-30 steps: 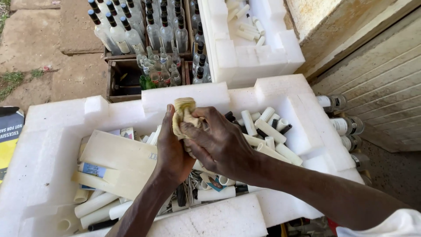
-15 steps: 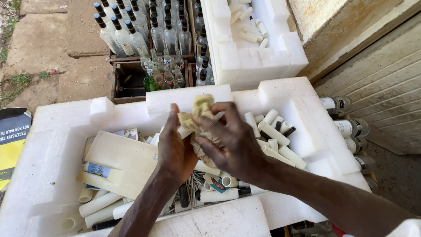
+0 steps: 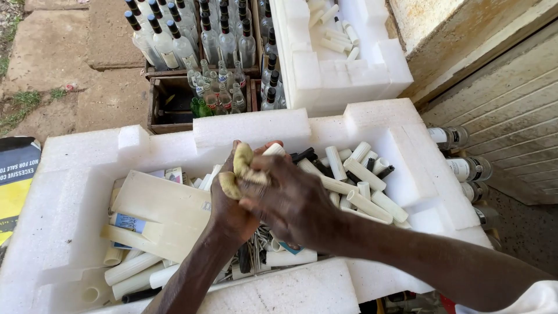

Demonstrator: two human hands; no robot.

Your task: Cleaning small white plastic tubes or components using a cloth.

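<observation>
My left hand (image 3: pixel 229 209) and my right hand (image 3: pixel 290 200) meet over a big white foam box (image 3: pixel 250 128). Between them is a short white tube (image 3: pixel 273 150), only its tip showing. A yellowish cloth (image 3: pixel 241 167) is bunched around the tube. My right hand's fingers press on the cloth, and my left hand grips the tube from below. Under my hands the box holds several loose white tubes (image 3: pixel 360 174), a few dark ones and flat cream boards (image 3: pixel 163 203).
Behind the box stand wooden crates (image 3: pixel 168 99) of clear glass bottles (image 3: pixel 221 40) with dark caps. A second foam box (image 3: pixel 343 75) holding more white tubes sits at the back right. Bottles (image 3: pixel 468 168) lie by the wall on the right. A yellow-and-black package (image 3: pixel 14 186) lies at left.
The cloth has slid back down and left along the tube. Both hands stay together over the box, slightly lower than before.
</observation>
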